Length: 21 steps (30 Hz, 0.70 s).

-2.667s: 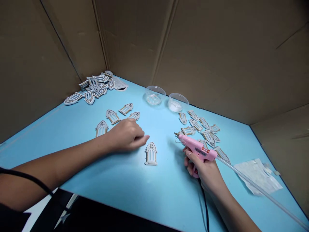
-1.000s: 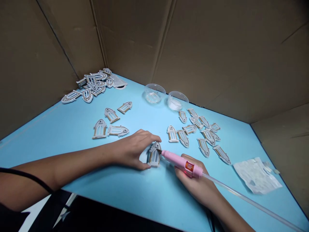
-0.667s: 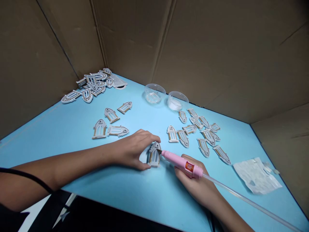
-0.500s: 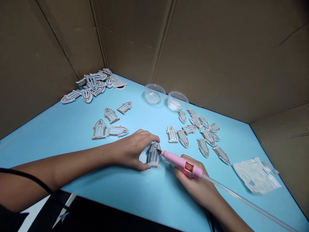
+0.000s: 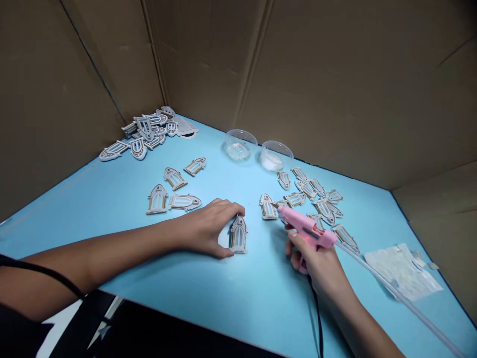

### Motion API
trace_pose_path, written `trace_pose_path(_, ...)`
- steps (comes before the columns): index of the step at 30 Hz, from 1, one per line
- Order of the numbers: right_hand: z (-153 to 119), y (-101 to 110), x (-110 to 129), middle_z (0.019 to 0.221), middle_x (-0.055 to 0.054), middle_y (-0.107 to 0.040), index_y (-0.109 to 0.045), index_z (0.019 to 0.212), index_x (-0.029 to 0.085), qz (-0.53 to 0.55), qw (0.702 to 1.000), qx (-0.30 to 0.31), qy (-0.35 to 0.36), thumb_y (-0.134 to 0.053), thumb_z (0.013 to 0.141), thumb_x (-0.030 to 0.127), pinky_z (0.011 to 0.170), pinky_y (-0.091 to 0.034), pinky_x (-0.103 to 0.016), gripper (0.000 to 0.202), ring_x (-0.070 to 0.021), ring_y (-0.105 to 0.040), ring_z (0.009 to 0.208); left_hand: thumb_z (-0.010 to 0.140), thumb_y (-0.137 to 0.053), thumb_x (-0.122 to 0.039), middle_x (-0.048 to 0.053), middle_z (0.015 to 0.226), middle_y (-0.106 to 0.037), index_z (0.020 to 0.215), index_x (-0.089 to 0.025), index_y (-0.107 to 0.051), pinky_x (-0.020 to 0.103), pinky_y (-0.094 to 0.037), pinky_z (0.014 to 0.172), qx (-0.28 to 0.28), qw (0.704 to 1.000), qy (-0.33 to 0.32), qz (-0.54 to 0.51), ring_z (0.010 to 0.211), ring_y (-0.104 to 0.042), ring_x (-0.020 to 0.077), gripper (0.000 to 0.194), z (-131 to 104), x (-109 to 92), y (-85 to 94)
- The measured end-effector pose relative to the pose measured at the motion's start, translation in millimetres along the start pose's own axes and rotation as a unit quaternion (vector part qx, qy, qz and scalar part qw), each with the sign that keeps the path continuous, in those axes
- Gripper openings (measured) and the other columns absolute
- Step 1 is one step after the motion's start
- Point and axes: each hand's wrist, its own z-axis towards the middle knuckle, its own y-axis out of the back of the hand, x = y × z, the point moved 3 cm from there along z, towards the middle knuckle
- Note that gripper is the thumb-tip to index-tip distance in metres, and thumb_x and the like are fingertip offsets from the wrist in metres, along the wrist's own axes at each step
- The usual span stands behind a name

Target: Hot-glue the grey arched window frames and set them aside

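Note:
Between the thumb and fingers of my left hand (image 5: 209, 226) stands a small arched window-shaped piece (image 5: 239, 234), grey-white with gold trim, gripped at its top and bottom on the blue table (image 5: 208, 293). My right hand (image 5: 316, 263) is wrapped round the handle of a pink glue gun (image 5: 305, 226). A long clear glue stick (image 5: 400, 293) runs out of the gun's back, and a black cord (image 5: 319, 318) hangs from the handle. The nozzle points left, close to another arched piece (image 5: 268, 207) and apart from the held one.
Several similar pieces lie at the right (image 5: 324, 211) and at the left (image 5: 156, 200), with a heap (image 5: 145, 130) in the far left corner. Two clear plastic cups (image 5: 240, 144) (image 5: 276, 155) stand at the back. A white plastic bag (image 5: 402, 273) lies right. Cardboard walls (image 5: 316, 74) enclose the table.
My right hand has drawn the glue gun away from the held piece, right and slightly up, and tilted it. My left hand keeps its hold on the piece.

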Motion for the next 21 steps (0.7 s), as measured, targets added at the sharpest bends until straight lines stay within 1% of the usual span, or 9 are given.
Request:
trace_pose_path(3, 6, 1, -2, 0.066, 0.0, -0.063, -0.064, 0.111, 0.017, 0.041, 0.999, 0.01, 0.007, -0.071, 0.081, 0.066, 0.039, -0.03, -0.024, 0.057, -0.0114, -0.048, 0.042, 0.07, -0.086, -0.038, 0.014, 0.127, -0.061, 0.135, -0.018, -0.048, 0.044, -0.042, 0.103, 0.029, 0.999, -0.011, 0.024, 0.12, -0.054, 0.0342, 0.078, 0, -2, -0.2)
trace_pose_path(6, 4, -2, 0, 0.068, -0.001, -0.063, -0.064, 0.109, 0.017, 0.041, 0.999, 0.025, 0.01, -0.071, 0.083, 0.066, 0.04, -0.032, -0.023, 0.056, -0.0108, -0.049, 0.043, 0.07, -0.084, -0.049, 0.015, 0.139, -0.058, 0.142, -0.021, -0.048, 0.05, -0.037, 0.108, 0.065, 0.995, -0.059, 0.05, 0.131, -0.048, 0.0392, 0.085, 1, -6, -3.6)
trace_pose_path(9, 2, -2, 2, 0.069, 0.0, -0.063, -0.063, 0.111, 0.017, 0.04, 0.999, 0.031, 0.015, -0.07, 0.085, 0.065, 0.041, -0.032, -0.023, 0.054, -0.0103, -0.049, 0.043, 0.083, -0.07, -0.053, 0.013, 0.133, -0.065, 0.132, -0.02, -0.059, 0.05, -0.037, 0.105, 0.031, 0.994, -0.089, 0.06, 0.128, -0.052, 0.0372, 0.06, 3, -7, -0.8)
trace_pose_path(11, 3, 0, 1, 0.069, 0.0, -0.063, -0.063, 0.112, 0.018, 0.039, 0.999, 0.028, 0.018, -0.07, 0.085, 0.064, 0.041, -0.032, -0.023, 0.054, -0.0103, -0.049, 0.044, 0.095, -0.055, -0.043, 0.01, 0.107, -0.074, 0.106, -0.018, -0.068, 0.046, -0.04, 0.097, -0.054, 0.993, -0.061, 0.08, 0.107, -0.064, 0.0298, 0.03, 4, -1, 10.4)
trace_pose_path(13, 4, 2, 0, 0.069, 0.0, -0.062, -0.062, 0.112, 0.017, 0.041, 0.999, 0.021, 0.02, -0.071, 0.085, 0.063, 0.04, -0.031, -0.023, 0.054, -0.0105, -0.049, 0.044, 0.1, -0.043, -0.033, 0.005, 0.071, -0.067, 0.071, -0.019, -0.061, 0.041, -0.043, 0.084, -0.141, 0.984, -0.01, 0.112, 0.072, -0.062, 0.0206, 0.037, 4, 6, 26.6)
trace_pose_path(15, 4, 4, 0, 0.069, 0.0, -0.062, -0.062, 0.112, 0.017, 0.043, 0.999, 0.015, 0.026, -0.071, 0.085, 0.063, 0.04, -0.031, -0.023, 0.054, -0.0105, -0.049, 0.044, 0.1, -0.04, -0.03, -0.001, 0.049, -0.047, 0.054, -0.021, -0.041, 0.036, -0.041, 0.071, -0.167, 0.979, 0.01, 0.118, 0.05, -0.043, 0.0147, 0.047, 3, 10, 39.6)
trace_pose_path(16, 5, 4, 0, 0.07, 0.0, -0.062, -0.062, 0.112, 0.017, 0.044, 0.999, 0.013, 0.028, -0.071, 0.085, 0.062, 0.041, -0.031, -0.023, 0.054, -0.0105, -0.049, 0.044, 0.099, -0.041, -0.029, -0.003, 0.045, -0.039, 0.052, -0.021, -0.035, 0.035, -0.04, 0.067, -0.146, 0.984, -0.002, 0.106, 0.046, -0.035, 0.0134, 0.048, 2, 9, 42.3)
trace_pose_path(18, 5, 4, 1, 0.07, 0.0, -0.062, -0.062, 0.113, 0.017, 0.042, 0.999, 0.011, 0.029, -0.071, 0.085, 0.062, 0.04, -0.031, -0.023, 0.054, -0.0107, -0.049, 0.044, 0.095, -0.045, -0.027, -0.004, 0.044, -0.036, 0.052, -0.021, -0.031, 0.033, -0.039, 0.062, -0.05, 0.996, -0.049, 0.06, 0.044, -0.029, 0.0125, 0.046, 1, 2, 38.4)
trace_pose_path(21, 4, 3, 2, 0.069, 0.0, -0.063, -0.062, 0.111, 0.017, 0.036, 0.999, 0.008, 0.026, -0.071, 0.084, 0.063, 0.04, -0.03, -0.023, 0.054, -0.0109, -0.048, 0.043, 0.087, -0.051, -0.022, -0.002, 0.05, -0.049, 0.055, -0.021, -0.041, 0.032, -0.042, 0.065, 0.079, 0.991, -0.108, 0.007, 0.048, -0.042, 0.0134, 0.034, -1, -14, 18.6)
